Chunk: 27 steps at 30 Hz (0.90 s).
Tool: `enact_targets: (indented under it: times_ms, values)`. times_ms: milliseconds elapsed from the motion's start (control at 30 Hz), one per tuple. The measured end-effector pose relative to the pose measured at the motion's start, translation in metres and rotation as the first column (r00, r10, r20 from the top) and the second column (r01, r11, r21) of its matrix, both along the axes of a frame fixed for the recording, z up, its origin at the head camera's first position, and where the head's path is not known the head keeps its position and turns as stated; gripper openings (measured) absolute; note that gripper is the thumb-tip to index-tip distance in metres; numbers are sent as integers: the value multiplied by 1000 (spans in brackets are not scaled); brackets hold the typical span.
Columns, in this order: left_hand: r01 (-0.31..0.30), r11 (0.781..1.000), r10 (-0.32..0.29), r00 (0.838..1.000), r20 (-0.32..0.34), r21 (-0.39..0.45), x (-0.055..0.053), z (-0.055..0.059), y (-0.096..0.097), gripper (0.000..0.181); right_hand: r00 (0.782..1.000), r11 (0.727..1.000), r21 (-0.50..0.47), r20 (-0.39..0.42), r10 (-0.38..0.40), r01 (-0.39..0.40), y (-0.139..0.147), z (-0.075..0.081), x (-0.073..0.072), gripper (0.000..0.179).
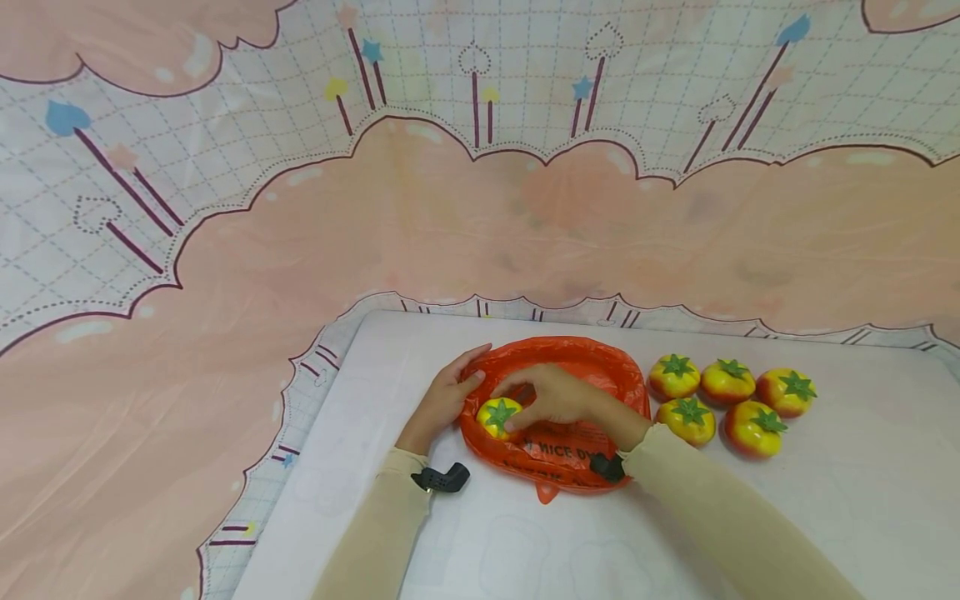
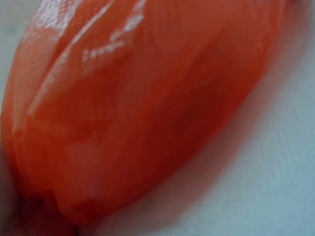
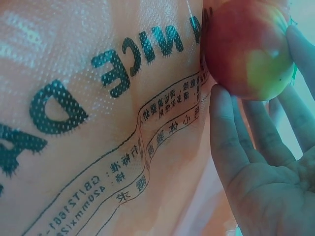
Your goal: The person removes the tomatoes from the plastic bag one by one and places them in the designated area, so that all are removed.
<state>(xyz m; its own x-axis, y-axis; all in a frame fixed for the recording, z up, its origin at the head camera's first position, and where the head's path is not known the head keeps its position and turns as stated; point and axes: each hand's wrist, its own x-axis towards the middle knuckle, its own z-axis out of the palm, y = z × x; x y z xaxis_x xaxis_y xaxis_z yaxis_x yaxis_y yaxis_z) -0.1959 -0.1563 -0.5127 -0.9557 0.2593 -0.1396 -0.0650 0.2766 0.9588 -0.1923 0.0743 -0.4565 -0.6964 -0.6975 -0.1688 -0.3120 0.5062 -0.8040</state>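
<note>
A red plastic bag with printed letters lies on the table, its mouth spread wide. My left hand grips the bag's left rim. In the left wrist view the bag's outer side takes up most of the picture, and only a sliver of hand shows at the lower left edge. Inside the bag mouth, near the left side, my right hand holds a yellow-and-red tomato with a green leafy top. The right wrist view shows this tomato between thumb and fingers, close to the printed plastic.
Several similar tomatoes stand in two rows on the white table, just right of the bag. A patterned pink-and-white cloth rises behind the table. Both wrists carry small black devices.
</note>
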Motion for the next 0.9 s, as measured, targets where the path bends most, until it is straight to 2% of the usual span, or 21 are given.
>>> enact_targets:
  times_ms: [900]
  values:
    - [-2, 1000, 2, 1000, 0, 4, 2, 3, 1, 47, 1000, 999, -33, 16, -24, 25, 18, 10, -1, 42]
